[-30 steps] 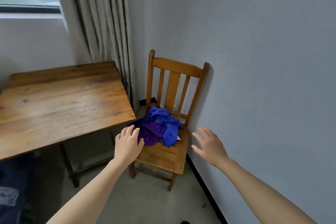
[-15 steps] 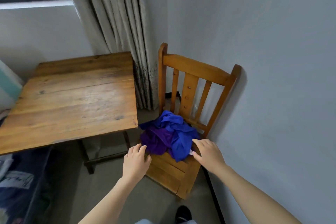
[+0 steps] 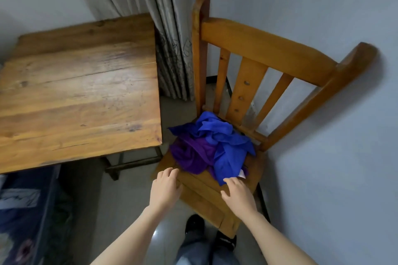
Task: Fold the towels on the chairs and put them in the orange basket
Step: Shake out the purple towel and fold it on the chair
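Note:
A crumpled blue towel (image 3: 224, 146) lies heaped over a purple towel (image 3: 190, 154) on the seat of a wooden chair (image 3: 258, 49) standing against the wall. My right hand (image 3: 238, 194) reaches to the near corner of the blue towel, its fingertips at the cloth's edge. My left hand (image 3: 165, 188) hovers over the seat's front left corner, fingers relaxed, just short of the purple towel. No orange basket is in view.
A wooden table (image 3: 79, 94) stands left of the chair with a narrow gap between them. A grey curtain (image 3: 155, 28) hangs behind. The wall is close on the right. Dark patterned fabric (image 3: 23, 211) lies at lower left. My shoes (image 3: 195, 225) stand by the chair's front.
I have stepped closer and now look down on the seat. Both hands came nearer to the towels; the right hand shifted to the blue towel's near corner.

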Motion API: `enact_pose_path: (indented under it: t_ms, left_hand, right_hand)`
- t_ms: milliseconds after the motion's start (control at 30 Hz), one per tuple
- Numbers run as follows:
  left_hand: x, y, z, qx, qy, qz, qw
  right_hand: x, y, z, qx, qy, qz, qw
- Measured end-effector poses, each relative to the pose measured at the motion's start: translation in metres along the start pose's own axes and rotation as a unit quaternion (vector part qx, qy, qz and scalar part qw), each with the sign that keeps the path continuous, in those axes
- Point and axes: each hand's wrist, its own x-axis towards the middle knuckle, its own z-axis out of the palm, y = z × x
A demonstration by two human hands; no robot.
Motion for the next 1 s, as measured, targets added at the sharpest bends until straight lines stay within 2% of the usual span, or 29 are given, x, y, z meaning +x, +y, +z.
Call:
enact_pose_path:
  t_ms: [133,333,467,567,733,900,1000]
  left_hand:
    - [0.044,-0.004,0.025,0.020,-0.030,0.017,0.999]
    - [0.105,-0.012,0.082,0.033,-0.058,0.002,0.998]
    - [0.149,-0.010,0.098,0.106,-0.033,0.050,0.993]
    - [0.181,-0.007,0.107,0.189,-0.027,0.115,0.975]
    - [0.193,-0.014,0.115,0.254,-0.072,0.123,0.957]
    - [0.164,-0.018,0.117,0.181,-0.015,0.157,0.971]
    - [0.134,-0.018,0.111,0.135,0.058,0.198,0.969]
  right_hand:
    - [0.044,0.001,0.022,0.030,-0.011,0.025,0.999]
    - [0.116,0.003,0.067,0.095,-0.043,0.015,0.994]
    - [0.152,0.010,0.099,0.125,-0.060,0.006,0.990]
    - [0.167,0.012,0.116,0.089,-0.064,0.013,0.994]
    - [0.163,0.016,0.124,0.005,-0.071,0.009,0.997]
    - [0.150,0.017,0.120,-0.023,-0.059,0.028,0.998]
    - [0.134,0.009,0.108,-0.014,-0.035,0.040,0.998]
